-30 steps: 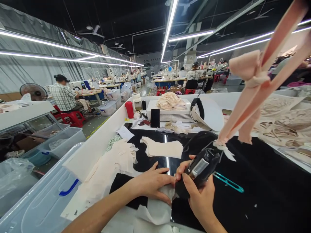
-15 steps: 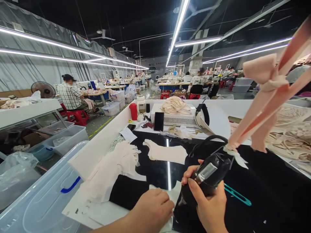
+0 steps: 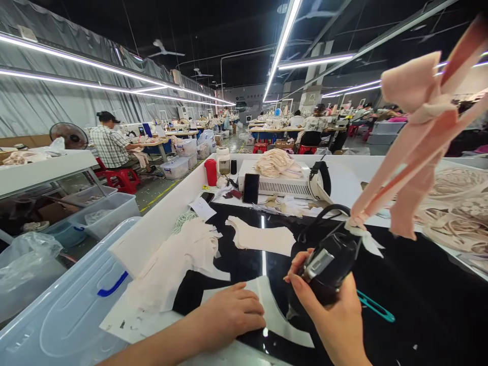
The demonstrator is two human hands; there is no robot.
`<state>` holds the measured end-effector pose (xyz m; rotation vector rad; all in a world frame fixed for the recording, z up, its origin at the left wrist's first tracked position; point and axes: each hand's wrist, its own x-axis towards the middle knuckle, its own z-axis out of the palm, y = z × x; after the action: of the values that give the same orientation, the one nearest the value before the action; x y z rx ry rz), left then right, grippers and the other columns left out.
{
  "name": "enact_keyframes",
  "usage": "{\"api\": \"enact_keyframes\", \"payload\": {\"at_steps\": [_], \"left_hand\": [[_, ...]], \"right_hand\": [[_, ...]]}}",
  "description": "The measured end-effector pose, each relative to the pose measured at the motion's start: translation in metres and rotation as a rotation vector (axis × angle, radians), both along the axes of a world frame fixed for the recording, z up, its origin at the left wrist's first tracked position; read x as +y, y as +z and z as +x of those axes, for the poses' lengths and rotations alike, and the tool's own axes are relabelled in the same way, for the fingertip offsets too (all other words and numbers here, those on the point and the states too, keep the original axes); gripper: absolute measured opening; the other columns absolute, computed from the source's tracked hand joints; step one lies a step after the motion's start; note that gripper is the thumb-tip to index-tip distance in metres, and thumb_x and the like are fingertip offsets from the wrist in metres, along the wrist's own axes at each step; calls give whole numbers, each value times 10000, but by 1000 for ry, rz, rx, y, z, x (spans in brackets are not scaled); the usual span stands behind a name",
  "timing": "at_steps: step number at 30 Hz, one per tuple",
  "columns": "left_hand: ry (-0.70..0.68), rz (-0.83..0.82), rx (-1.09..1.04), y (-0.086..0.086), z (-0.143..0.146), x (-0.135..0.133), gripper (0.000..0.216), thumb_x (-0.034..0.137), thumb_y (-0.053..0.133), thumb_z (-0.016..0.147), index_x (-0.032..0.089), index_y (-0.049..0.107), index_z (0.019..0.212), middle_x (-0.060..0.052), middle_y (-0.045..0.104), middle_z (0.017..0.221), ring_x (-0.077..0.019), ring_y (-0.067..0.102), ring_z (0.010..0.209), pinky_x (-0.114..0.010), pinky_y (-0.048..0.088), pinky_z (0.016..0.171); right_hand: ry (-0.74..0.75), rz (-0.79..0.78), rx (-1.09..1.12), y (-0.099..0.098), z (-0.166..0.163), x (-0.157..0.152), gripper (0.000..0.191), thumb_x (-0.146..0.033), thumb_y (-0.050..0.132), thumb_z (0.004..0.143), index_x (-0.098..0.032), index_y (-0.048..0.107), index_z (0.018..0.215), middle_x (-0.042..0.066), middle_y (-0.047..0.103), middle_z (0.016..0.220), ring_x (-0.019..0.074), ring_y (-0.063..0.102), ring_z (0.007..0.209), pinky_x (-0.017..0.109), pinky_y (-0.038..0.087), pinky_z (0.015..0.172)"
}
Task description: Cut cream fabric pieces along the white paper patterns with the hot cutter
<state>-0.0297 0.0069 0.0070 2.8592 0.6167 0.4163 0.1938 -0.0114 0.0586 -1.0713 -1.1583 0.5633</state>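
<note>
Black worktable (image 3: 419,305) under left hand (image 3: 229,317) flat and open on white fabric (image 3: 280,317), right hand (image 3: 337,317) tight around black tool (image 3: 328,264)

Right hand (image 3: 337,320) — black tool (image 3: 328,264) in grip

A glossy black tabletop (image 3: 419,305) carries stacked cream fabric pieces (image 3: 179,264) at near left, a white curved piece (image 3: 274,315) nearest, teal thread snips (image 3: 375,306) right, and possibly a white machine box (image 3: 282,185) far

Left hand (image 3: 229,317) flat, palm down on desk (image 3: 427,305) near its front edge. Right hand (image 3: 339,325) just above desk, fingers curled tight.
</note>
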Motion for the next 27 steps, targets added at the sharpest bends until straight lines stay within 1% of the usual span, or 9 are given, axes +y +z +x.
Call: {"api": "enact_keyframes", "payload": {"at_steps": [3, 5, 9, 11, 13, 16, 21, 24, 27], "left_hand": [[5, -21, -17, 0, -3, 2, 234, 120, 523, 1060, 251, 664, 1193, -26, 745, 1250, -191, 646, 1270, -402, 396, 1220], [23, -1, -40, 2, -4, 4, 243, 86, 533, 1034, 210, 660, 1200, -54, 733, 1252, -202, 666, 1224, -405, 434, 1193], [79, 33, -69, 12, -5, 11, 314, -4, 538, 956, 133, 652, 1215, -111, 717, 1218, -234, 685, 1119, -380, 576, 1014], [102, 36, -78, 17, -4, 15, 336, -24, 515, 950, 123, 651, 1220, -118, 717, 1199, -238, 683, 1115, -365, 602, 959], [113, 41, -93, 18, 1, 19, 335, -29, 507, 956, 123, 653, 1217, -119, 719, 1187, -233, 685, 1112, -354, 608, 949], [105, 50, -122, 15, 12, 24, 315, -22, 515, 969, 130, 658, 1204, -108, 722, 1175, -220, 686, 1119, -342, 605, 967], [35, 119, -92, -1, 29, 36, 298, -12, 526, 975, 104, 653, 1219, -131, 713, 1219, -227, 678, 1165, -345, 589, 1018], [15, 147, -60, -7, 31, 41, 259, 8, 524, 986, 98, 662, 1186, -136, 717, 1204, -229, 689, 1147, -339, 588, 1015], [15, 140, -54, -9, 27, 42, 250, 21, 496, 1008, 101, 662, 1177, -129, 719, 1196, -223, 692, 1127, -337, 589, 1012]], "right_hand": [[10, 37, 11, 0, -1, 0, 382, -371, 830, 831, -272, 592, 1113, 8, 717, 883, 176, 706, 670, 309, 600, 671], [39, 64, 42, 1, -1, -2, 370, -328, 822, 845, -275, 583, 1122, -5, 707, 856, 162, 692, 650, 298, 593, 648], [133, 119, 182, 0, 0, -4, 370, -251, 784, 885, -287, 569, 1183, -19, 688, 845, 152, 678, 640, 298, 587, 618], [161, 148, 240, -2, 1, -6, 378, -236, 779, 892, -292, 572, 1203, -18, 681, 851, 153, 677, 652, 303, 587, 621], [186, 166, 261, -5, 3, -7, 380, -226, 775, 897, -294, 577, 1215, -14, 677, 854, 156, 677, 657, 310, 589, 618], [217, 170, 253, -10, 8, -9, 370, -215, 762, 911, -293, 579, 1224, -6, 675, 860, 162, 681, 664, 320, 596, 619], [228, 179, 240, -14, 13, -14, 352, -215, 744, 928, -281, 581, 1234, 3, 667, 857, 164, 680, 673, 326, 608, 628], [235, 177, 240, -14, 15, -19, 352, -222, 747, 928, -278, 582, 1234, 7, 668, 856, 165, 677, 679, 330, 612, 632], [253, 168, 249, -14, 17, -22, 353, -224, 744, 929, -280, 579, 1236, 11, 665, 861, 169, 673, 689, 338, 614, 633]]}}
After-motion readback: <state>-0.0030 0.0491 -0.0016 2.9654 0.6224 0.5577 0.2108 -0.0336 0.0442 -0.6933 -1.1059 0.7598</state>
